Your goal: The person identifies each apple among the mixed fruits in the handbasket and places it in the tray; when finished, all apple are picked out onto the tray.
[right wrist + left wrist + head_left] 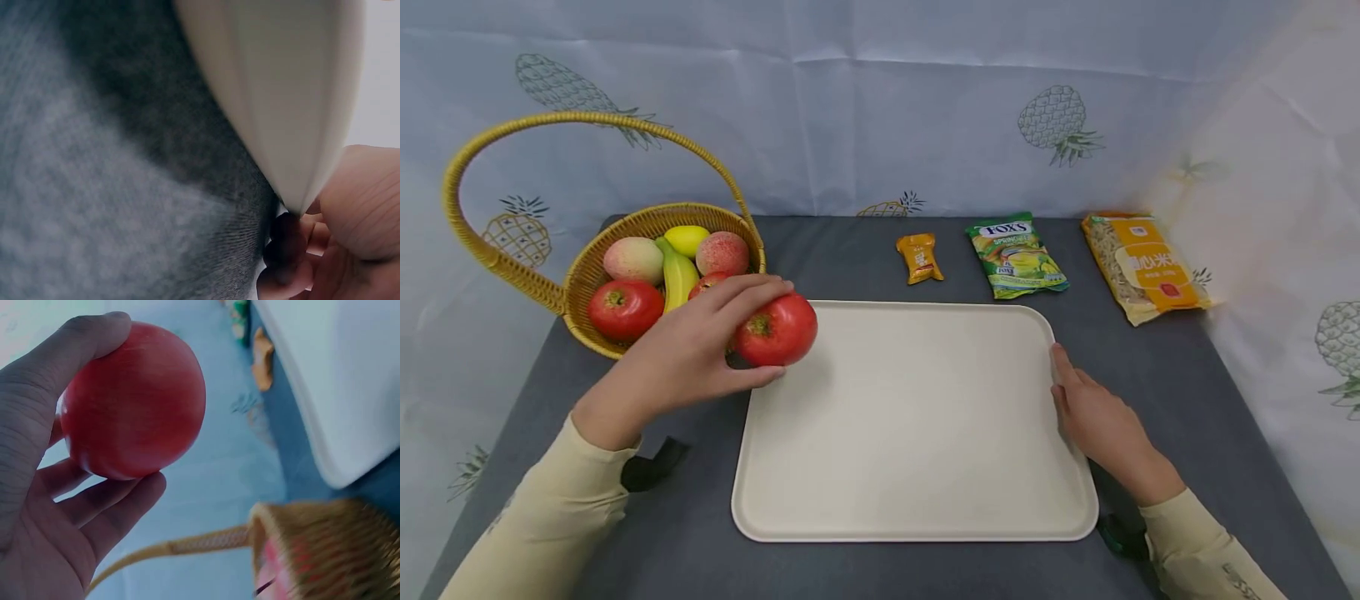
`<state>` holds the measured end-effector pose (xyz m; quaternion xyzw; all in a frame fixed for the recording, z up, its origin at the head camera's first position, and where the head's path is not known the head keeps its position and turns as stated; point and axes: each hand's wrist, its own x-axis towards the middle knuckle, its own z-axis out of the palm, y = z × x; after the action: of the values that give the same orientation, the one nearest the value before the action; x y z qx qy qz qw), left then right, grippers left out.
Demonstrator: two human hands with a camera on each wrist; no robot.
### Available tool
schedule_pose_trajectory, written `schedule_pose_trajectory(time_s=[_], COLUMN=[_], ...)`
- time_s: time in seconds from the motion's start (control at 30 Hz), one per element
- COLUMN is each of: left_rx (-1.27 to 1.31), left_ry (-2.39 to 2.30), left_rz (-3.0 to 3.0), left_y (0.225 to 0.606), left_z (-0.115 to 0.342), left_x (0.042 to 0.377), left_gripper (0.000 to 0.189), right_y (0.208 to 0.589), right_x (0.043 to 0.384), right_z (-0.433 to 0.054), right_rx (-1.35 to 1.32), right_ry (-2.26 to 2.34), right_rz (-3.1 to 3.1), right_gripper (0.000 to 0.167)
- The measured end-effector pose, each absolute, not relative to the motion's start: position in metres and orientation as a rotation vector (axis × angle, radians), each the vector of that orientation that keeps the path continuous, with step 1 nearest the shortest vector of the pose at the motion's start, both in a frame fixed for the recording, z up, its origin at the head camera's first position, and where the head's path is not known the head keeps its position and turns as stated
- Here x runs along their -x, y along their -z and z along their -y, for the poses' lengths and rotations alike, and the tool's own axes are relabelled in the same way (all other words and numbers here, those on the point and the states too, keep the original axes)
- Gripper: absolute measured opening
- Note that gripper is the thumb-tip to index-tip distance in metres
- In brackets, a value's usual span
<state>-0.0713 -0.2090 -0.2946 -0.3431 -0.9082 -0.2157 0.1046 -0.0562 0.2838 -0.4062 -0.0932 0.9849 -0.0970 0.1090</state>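
My left hand grips a round red fruit between thumb and fingers. It holds the fruit above the far left corner of a cream tray, just right of a yellow wicker basket. In the left wrist view the smooth side of the red fruit shows, fingers curved around it. My right hand holds the tray's right edge. In the right wrist view, curled fingers sit at the tray's rim, partly in shadow.
The basket holds another red fruit, a banana, a lemon and two peaches; its tall handle arches up. Behind the tray lie a small orange packet, a green FOX'S bag and an orange-and-clear food bag.
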Motion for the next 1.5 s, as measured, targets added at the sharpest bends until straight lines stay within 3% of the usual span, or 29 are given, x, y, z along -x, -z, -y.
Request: schedule_pose_trajectory(time_s=[0.6, 1.0, 1.5], left_rx=[0.935, 0.752, 0.81], left_ry=[0.712, 0.783, 0.83], left_rz=[2.867, 3.016, 3.048], left_y=[0.367, 0.38, 0.385], left_z=[0.187, 0.188, 0.186], left_x=[0.088, 0.101, 0.106], left_gripper=[0.084, 0.09, 0.095], right_y=[0.407, 0.406, 0.408], right_x=[0.057, 0.058, 0.058], right_z=[-0.285, -0.284, -0.285], right_rx=[0.255, 0.251, 0.255], right_ry=[0.386, 0.371, 0.366], right_rz=[-2.863, -2.855, -2.868], right_gripper=[0.071, 0.071, 0.071])
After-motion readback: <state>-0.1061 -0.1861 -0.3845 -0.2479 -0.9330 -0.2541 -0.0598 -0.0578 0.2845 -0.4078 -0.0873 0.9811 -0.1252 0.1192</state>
